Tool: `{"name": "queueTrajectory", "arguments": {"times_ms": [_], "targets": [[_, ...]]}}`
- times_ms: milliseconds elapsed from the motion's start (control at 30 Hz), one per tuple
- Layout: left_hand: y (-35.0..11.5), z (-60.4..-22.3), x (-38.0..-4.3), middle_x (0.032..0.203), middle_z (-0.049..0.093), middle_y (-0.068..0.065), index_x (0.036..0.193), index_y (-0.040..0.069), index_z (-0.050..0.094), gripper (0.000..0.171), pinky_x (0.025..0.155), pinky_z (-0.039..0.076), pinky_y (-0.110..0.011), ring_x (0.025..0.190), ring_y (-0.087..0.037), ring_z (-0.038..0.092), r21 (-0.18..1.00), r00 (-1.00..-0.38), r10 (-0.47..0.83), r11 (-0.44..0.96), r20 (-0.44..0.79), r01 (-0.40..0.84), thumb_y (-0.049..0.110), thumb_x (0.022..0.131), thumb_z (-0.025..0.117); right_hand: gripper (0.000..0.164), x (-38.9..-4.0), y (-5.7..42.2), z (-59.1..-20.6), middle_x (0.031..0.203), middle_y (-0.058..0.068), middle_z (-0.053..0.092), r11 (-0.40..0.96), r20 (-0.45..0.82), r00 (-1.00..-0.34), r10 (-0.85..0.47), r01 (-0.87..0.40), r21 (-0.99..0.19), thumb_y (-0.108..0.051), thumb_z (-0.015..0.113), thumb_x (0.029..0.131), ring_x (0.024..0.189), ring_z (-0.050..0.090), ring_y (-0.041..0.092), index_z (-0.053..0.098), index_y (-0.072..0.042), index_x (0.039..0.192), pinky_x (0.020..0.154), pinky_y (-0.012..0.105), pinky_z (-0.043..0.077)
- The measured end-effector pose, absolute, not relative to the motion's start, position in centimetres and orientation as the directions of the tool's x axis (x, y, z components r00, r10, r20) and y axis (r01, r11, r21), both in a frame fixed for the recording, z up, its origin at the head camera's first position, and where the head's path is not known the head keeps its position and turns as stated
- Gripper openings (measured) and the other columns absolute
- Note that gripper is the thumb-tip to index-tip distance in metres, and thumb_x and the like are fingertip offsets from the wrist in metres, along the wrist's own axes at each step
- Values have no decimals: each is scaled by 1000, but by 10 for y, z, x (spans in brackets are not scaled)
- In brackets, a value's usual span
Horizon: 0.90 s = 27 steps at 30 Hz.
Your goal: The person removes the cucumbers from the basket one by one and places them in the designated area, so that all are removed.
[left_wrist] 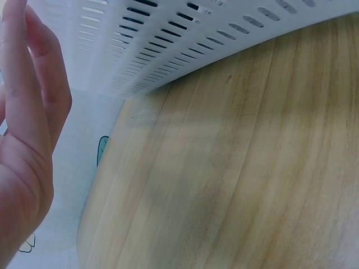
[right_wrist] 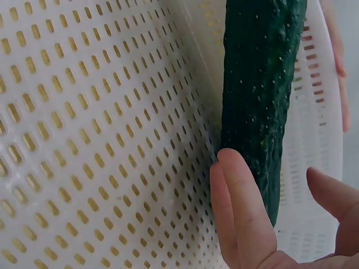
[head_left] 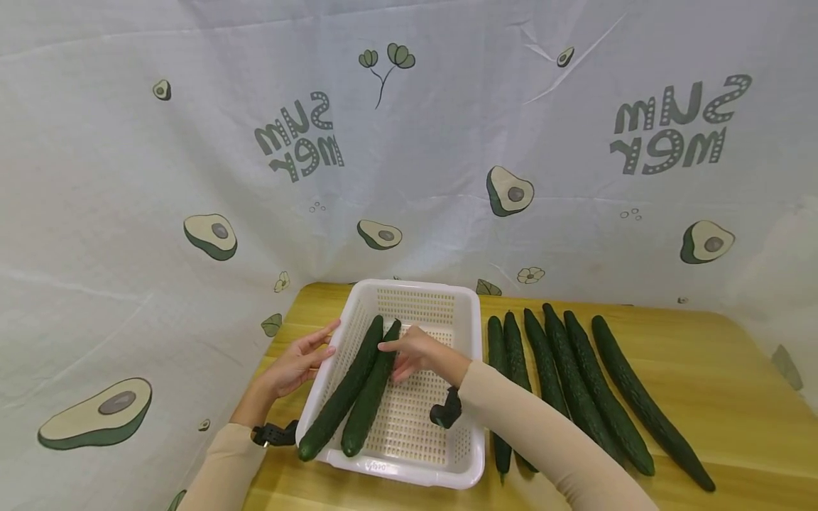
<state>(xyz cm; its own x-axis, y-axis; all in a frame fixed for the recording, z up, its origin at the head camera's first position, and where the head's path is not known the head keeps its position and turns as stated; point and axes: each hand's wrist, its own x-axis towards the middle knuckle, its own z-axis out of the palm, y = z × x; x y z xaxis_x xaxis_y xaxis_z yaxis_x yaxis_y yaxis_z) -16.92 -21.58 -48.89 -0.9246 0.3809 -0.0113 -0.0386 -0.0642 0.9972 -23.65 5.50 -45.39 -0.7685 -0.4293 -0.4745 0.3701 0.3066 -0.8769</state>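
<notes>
A white plastic basket (head_left: 409,397) with slotted walls stands on the table. Two long dark green cucumbers lie in it, slanting along its left side: the outer cucumber (head_left: 345,394) and the inner cucumber (head_left: 373,401). My right hand (head_left: 415,353) reaches into the basket at the inner cucumber's upper part. In the right wrist view, its straight fingers (right_wrist: 241,207) touch that cucumber (right_wrist: 259,84), and the thumb stands apart from it. My left hand (head_left: 300,363) is at the basket's left rim, fingers extended against it; the left wrist view shows the hand (left_wrist: 25,123) beside the basket wall (left_wrist: 168,45).
Right of the basket, several more cucumbers (head_left: 645,397) lie side by side on the wooden table (head_left: 722,383); my right forearm passes over some of them. A pale cloth (head_left: 434,142) printed with avocados hangs behind the table and along its left side.
</notes>
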Motion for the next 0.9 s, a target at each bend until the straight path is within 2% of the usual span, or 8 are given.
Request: {"name": "queueTrajectory", "arguments": {"times_ms": [167, 300, 367, 467, 567, 900], "targets": [[-216, -490, -170, 128, 46, -12, 160, 14, 22, 59, 81, 59, -44, 105, -23, 66, 998, -925, 380, -58, -13, -38, 5, 107, 45, 80, -232, 50, -459, 110, 41, 59, 313, -501, -757, -421, 397, -863, -13, 70, 95, 88, 67, 51, 18, 14, 149, 70, 49, 60], [-215, -490, -169, 127, 46, -12, 160, 14, 22, 60, 81, 59, -45, 105, -23, 66, 998, -928, 371, -52, -15, -37, 6, 106, 46, 82, -227, 46, -459, 115, 45, 56, 283, -538, -727, -426, 458, -843, -8, 68, 95, 95, 64, 55, 13, 12, 152, 76, 51, 59], [-215, -490, -169, 127, 46, -12, 160, 14, 22, 60, 81, 59, -45, 104, -23, 66, 998, -930, 368, -50, -13, -34, 6, 106, 47, 78, -225, 44, -459, 116, 45, 56, 264, -552, -718, -424, 484, -834, -6, 68, 95, 97, 63, 56, 16, 11, 151, 78, 52, 58], [-215, -489, -168, 126, 46, -11, 160, 14, 22, 60, 81, 59, -44, 104, -22, 66, 998, -931, 366, -48, -12, -32, 7, 106, 47, 63, -223, 43, -459, 112, 42, 59, 239, -558, -711, -428, 506, -829, -2, 69, 94, 99, 62, 56, 32, 15, 143, 78, 52, 58], [-215, -489, -168, 126, 45, -11, 160, 14, 22, 59, 81, 59, -44, 104, -22, 66, 998, -931, 364, -48, -9, -29, 7, 107, 47, 55, -223, 42, -460, 108, 39, 61, 221, -561, -705, -433, 520, -825, 1, 70, 92, 100, 62, 55, 40, 16, 136, 78, 51, 59], [-216, -490, -167, 125, 46, -11, 160, 14, 22, 59, 79, 60, -43, 102, -21, 67, 998, -930, 367, -54, -2, -24, 7, 107, 46, 40, -221, 42, -464, 108, 38, 63, 202, -556, -702, -445, 526, -826, 5, 68, 92, 103, 62, 53, 54, 14, 128, 81, 52, 58]]}}
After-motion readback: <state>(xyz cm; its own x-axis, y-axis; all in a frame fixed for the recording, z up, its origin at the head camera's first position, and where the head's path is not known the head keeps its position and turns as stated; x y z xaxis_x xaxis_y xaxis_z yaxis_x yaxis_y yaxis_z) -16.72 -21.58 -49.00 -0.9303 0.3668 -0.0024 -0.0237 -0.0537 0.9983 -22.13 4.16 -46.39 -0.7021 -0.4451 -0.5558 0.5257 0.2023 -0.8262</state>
